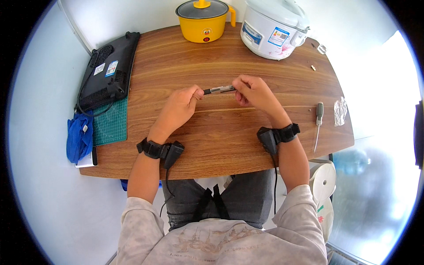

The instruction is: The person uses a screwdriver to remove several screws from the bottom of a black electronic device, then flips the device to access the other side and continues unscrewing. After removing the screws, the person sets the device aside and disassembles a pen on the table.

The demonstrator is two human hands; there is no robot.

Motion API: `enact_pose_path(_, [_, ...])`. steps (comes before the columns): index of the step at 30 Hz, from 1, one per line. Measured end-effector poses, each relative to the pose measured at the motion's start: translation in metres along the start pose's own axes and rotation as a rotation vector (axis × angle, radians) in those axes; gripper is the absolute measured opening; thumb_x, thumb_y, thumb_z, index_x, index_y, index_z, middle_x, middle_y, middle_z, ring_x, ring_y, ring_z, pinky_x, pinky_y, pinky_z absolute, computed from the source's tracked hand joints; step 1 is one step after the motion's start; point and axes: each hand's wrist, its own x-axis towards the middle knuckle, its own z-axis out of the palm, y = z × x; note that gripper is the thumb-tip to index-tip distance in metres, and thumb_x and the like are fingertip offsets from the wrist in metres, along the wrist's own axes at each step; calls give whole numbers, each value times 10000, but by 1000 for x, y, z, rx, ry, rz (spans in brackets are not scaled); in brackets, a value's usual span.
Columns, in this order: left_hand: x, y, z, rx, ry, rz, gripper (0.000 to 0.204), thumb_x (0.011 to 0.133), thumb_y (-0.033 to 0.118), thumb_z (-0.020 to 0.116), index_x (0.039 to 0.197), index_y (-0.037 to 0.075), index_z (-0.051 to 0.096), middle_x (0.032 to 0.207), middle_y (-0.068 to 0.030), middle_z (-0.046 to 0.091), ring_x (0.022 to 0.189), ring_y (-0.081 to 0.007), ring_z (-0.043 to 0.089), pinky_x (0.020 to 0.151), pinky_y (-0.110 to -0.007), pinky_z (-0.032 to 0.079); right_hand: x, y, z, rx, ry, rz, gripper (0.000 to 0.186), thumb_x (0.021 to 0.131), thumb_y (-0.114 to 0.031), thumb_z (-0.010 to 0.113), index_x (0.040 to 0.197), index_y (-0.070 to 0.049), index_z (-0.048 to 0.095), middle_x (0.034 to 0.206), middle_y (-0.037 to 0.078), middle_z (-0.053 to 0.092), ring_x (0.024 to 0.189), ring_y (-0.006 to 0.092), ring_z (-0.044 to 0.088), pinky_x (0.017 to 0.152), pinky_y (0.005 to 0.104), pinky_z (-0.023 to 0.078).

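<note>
A slim pen with a clear barrel and black ends is stretched almost level between my two hands, above the middle of the wooden table. My left hand pinches its black left end between thumb and fingers. At the other end, my right hand is closed round the pen, its fingers hiding the tip. Each wrist wears a black strap with a small black device, from which a cable hangs.
At the back stand a yellow electric pot and a white rice cooker. Leftward are a black appliance with a cord, a green cutting mat and a blue cloth bag. A screwdriver and crumpled clear plastic lie right.
</note>
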Motion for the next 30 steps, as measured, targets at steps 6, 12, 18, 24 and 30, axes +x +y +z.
enact_pose_path(6, [-1,4,-2,-3,-22,-90,247,1068,175,498,990,-19,630,906,-179,728,842,-377,692,750,-435,532,-10,-19,24,107,262,-169,204,1025,-233,646,1089,-41,622,796,10,641,631,77,571,551,225,483])
enact_pose_path(12, [0,4,-2,2,-34,-63,266,1073,197,490,994,-7,642,904,-184,724,846,-384,684,751,-437,527,-4,-3,3,21,26,-102,232,991,-207,692,1115,-22,626,882,40,680,663,89,600,582,238,524])
enact_pose_path(18, [-1,0,1,-3,-10,-21,258,1067,191,501,990,-12,640,902,-192,720,837,-389,681,746,-436,529,-12,-18,17,149,201,-163,152,995,-162,673,1041,-25,627,837,26,654,683,76,602,559,239,495])
enact_pose_path(24, [-2,1,2,-28,-32,-7,258,1069,192,500,1003,-15,638,904,-190,723,835,-387,681,750,-425,533,-7,-2,2,83,41,-182,186,983,-180,700,1064,-30,626,895,29,653,752,82,619,594,240,518])
enact_pose_path(30, [-2,0,2,-30,-25,-52,259,1079,189,489,1003,-15,629,899,-198,716,818,-379,682,738,-421,526,-13,-19,18,108,238,-158,175,986,-166,685,1048,-10,638,777,10,651,662,80,602,559,252,515])
